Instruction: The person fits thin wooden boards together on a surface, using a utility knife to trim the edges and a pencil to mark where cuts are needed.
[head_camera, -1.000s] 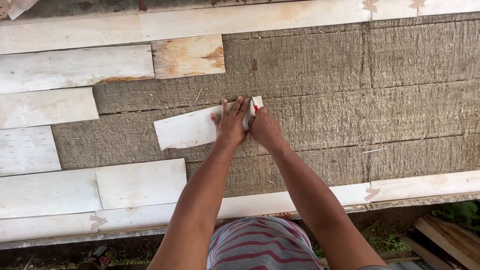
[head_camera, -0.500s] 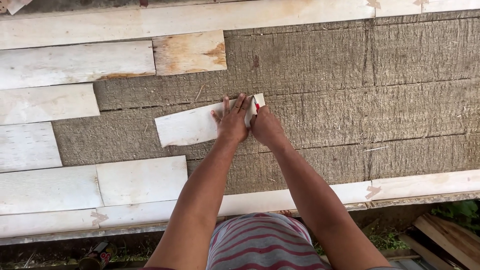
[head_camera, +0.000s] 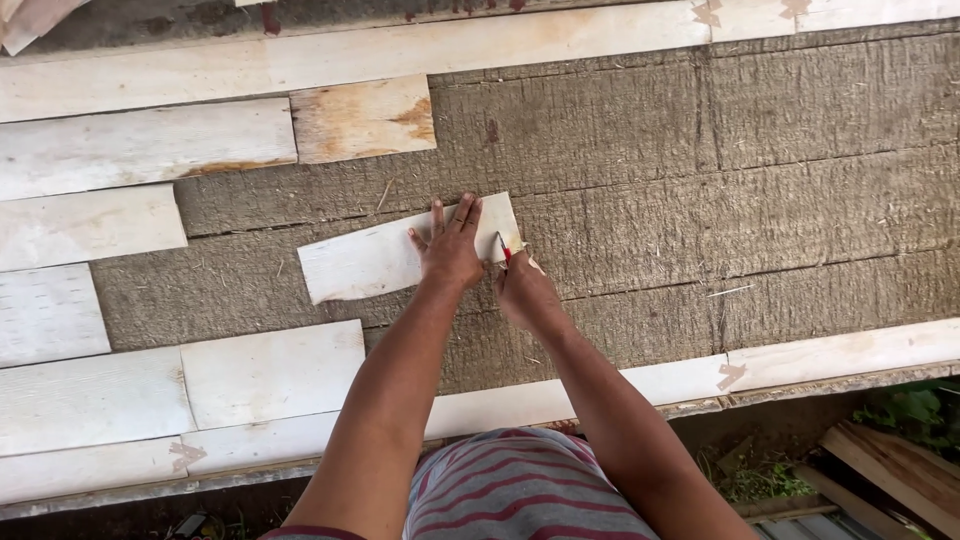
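A pale wooden strip (head_camera: 365, 262) lies slanted on a grey, rough board surface (head_camera: 700, 180). My left hand (head_camera: 452, 248) presses flat on the right part of that strip, fingers spread. My right hand (head_camera: 524, 290) sits just right of it, closed around a red-and-white pencil-like tool (head_camera: 504, 247) whose tip points up at the strip's right end.
Light boards cover the left side in rows (head_camera: 140, 150). A brown-stained short board (head_camera: 364, 118) lies above. Long pale rails run along the top (head_camera: 400, 50) and the near edge (head_camera: 840, 350). Below the near edge are grass and stacked planks (head_camera: 890, 470).
My hands and the strip have stayed in nearly the same place; the right hand has shifted slightly lower along the strip's right end.
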